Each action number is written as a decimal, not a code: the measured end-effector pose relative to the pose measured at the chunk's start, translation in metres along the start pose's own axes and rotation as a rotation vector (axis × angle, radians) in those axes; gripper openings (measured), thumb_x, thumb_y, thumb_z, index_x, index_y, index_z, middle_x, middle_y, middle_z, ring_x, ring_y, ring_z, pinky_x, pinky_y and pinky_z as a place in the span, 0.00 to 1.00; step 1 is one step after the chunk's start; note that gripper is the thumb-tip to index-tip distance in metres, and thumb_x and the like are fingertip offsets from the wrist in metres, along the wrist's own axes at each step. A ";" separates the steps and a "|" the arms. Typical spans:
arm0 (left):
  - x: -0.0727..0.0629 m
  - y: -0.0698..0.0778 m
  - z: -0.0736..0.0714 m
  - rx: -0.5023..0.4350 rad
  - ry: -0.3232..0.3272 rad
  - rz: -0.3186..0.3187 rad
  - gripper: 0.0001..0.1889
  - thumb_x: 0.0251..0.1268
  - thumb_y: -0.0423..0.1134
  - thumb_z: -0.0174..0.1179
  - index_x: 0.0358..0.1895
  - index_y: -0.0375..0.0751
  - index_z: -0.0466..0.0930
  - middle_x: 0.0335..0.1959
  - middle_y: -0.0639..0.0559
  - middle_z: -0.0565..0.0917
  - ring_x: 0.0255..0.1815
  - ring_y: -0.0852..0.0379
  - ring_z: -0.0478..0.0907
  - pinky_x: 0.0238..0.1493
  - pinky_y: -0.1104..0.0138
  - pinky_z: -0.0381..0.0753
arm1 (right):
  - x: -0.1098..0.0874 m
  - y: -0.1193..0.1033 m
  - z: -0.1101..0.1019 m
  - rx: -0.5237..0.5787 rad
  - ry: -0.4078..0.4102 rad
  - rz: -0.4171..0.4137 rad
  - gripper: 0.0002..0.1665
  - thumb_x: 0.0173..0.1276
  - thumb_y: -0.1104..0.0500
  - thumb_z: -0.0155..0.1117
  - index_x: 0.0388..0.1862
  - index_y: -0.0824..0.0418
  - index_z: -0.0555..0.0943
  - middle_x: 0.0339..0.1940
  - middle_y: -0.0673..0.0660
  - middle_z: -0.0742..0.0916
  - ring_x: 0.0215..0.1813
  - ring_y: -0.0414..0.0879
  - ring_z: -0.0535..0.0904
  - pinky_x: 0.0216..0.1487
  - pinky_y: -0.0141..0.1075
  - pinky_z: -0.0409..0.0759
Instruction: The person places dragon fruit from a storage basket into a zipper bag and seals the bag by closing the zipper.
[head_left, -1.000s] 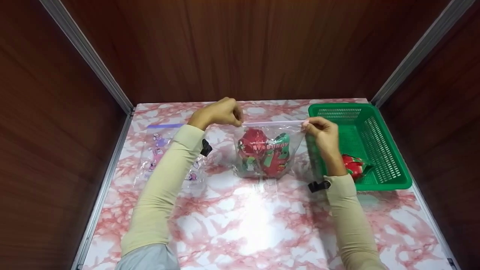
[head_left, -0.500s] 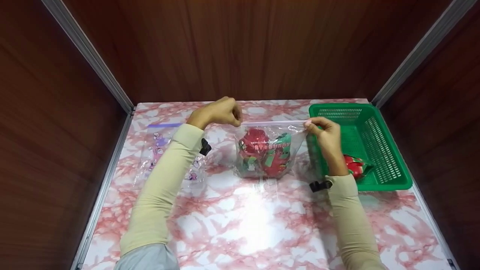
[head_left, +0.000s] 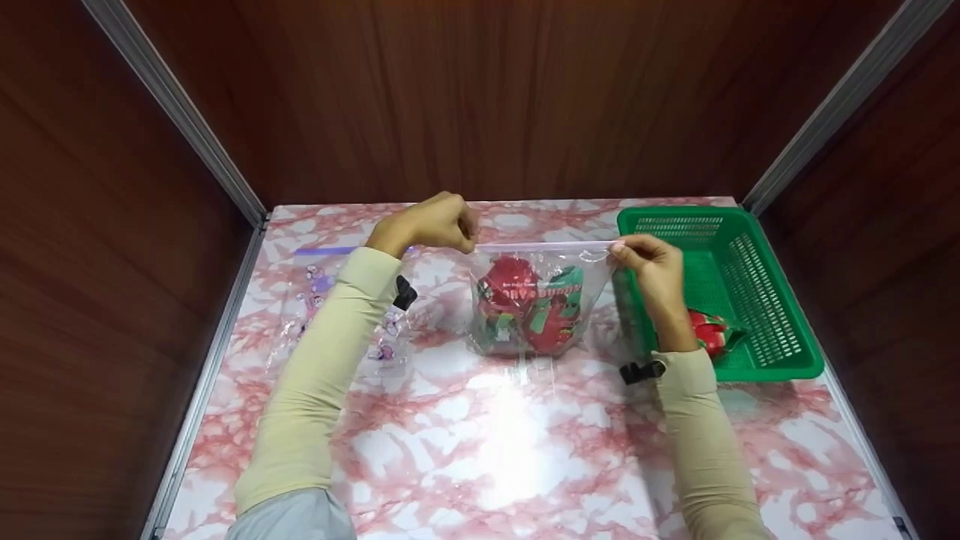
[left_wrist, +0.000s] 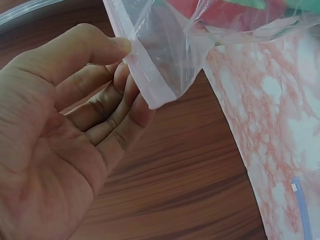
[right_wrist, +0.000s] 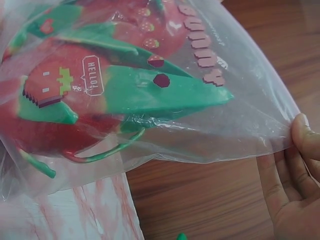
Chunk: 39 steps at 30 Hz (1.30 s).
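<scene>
From here I have the clear zip bag (head_left: 596,274) near the middle of the counter, its mouth strip (head_left: 547,245) stretched level between the two hands. Inside sit dragon fruits (right_wrist: 70,135), at least two: rounded red bodies with pointed green scales, some curling at the tips. I can't count them exactly through the film. The plastic is thin and glossy, creased along the sides, printed with pink block letters (right_wrist: 204,50) reading BUNNY, a "HELLO!" bubble (right_wrist: 92,75) and small pixel strawberries. I can't tell whether the bag's base touches the counter.

My left hand (head_left: 431,223) pinches one end of the strip, thumb on the near face and fingers curled behind. My right hand (head_left: 652,270) pinches the other end between thumb and fingers.

To the right stands a green plastic basket (head_left: 772,373), rectangular, its walls pierced with slots; one more red-and-green fruit (head_left: 709,332) lies inside it, partly behind my right wrist. To the left, a second clear bag (head_left: 319,285) with purple and pink figures lies flat, partly under my left sleeve (head_left: 307,390).

The counter (head_left: 450,465) is smooth, pink-and-white marbled, walled by dark wood-grain panels (head_left: 480,97).
</scene>
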<state>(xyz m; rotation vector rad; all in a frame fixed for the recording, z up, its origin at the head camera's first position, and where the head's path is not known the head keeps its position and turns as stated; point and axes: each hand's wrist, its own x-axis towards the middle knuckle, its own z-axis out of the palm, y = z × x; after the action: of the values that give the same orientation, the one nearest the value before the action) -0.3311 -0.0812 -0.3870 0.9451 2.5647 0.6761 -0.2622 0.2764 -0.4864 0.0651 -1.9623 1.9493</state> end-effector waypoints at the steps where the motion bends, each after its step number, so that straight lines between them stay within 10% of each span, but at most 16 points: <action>1: 0.000 -0.001 0.000 0.001 0.003 -0.001 0.03 0.60 0.32 0.67 0.35 0.39 0.90 0.29 0.55 0.83 0.30 0.62 0.73 0.33 0.72 0.73 | 0.000 0.000 0.000 0.002 0.002 0.000 0.10 0.69 0.70 0.74 0.40 0.81 0.86 0.29 0.45 0.91 0.31 0.36 0.83 0.35 0.27 0.84; 10: -0.007 -0.007 -0.007 -0.003 0.017 -0.042 0.04 0.60 0.32 0.67 0.34 0.41 0.91 0.28 0.56 0.84 0.28 0.63 0.73 0.32 0.71 0.74 | 0.001 0.001 -0.006 0.031 -0.011 0.005 0.13 0.70 0.70 0.73 0.41 0.83 0.84 0.29 0.45 0.91 0.32 0.36 0.84 0.37 0.27 0.86; 17: -0.013 -0.010 -0.009 -0.029 0.019 -0.056 0.03 0.61 0.32 0.67 0.32 0.41 0.89 0.25 0.57 0.81 0.27 0.63 0.72 0.31 0.70 0.72 | 0.001 0.000 -0.007 0.063 -0.001 0.017 0.07 0.69 0.73 0.72 0.33 0.65 0.91 0.30 0.49 0.91 0.32 0.37 0.84 0.37 0.27 0.86; 34: -0.015 -0.014 -0.004 -0.036 0.049 -0.036 0.03 0.63 0.33 0.66 0.37 0.40 0.89 0.34 0.50 0.88 0.35 0.59 0.78 0.39 0.70 0.77 | 0.001 0.005 -0.006 0.065 -0.017 0.028 0.07 0.70 0.71 0.72 0.40 0.78 0.85 0.31 0.48 0.90 0.33 0.36 0.84 0.37 0.27 0.85; 39: -0.017 -0.018 0.002 -0.165 0.019 -0.046 0.05 0.67 0.32 0.63 0.42 0.36 0.85 0.40 0.44 0.89 0.41 0.51 0.87 0.44 0.65 0.87 | 0.002 0.006 -0.005 0.074 -0.025 0.034 0.07 0.71 0.72 0.71 0.42 0.79 0.84 0.31 0.47 0.90 0.34 0.36 0.83 0.37 0.27 0.84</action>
<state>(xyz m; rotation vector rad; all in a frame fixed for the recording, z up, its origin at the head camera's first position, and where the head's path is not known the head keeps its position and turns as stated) -0.3271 -0.1041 -0.3965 0.8276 2.4930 0.8724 -0.2643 0.2821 -0.4920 0.0763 -1.9186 2.0518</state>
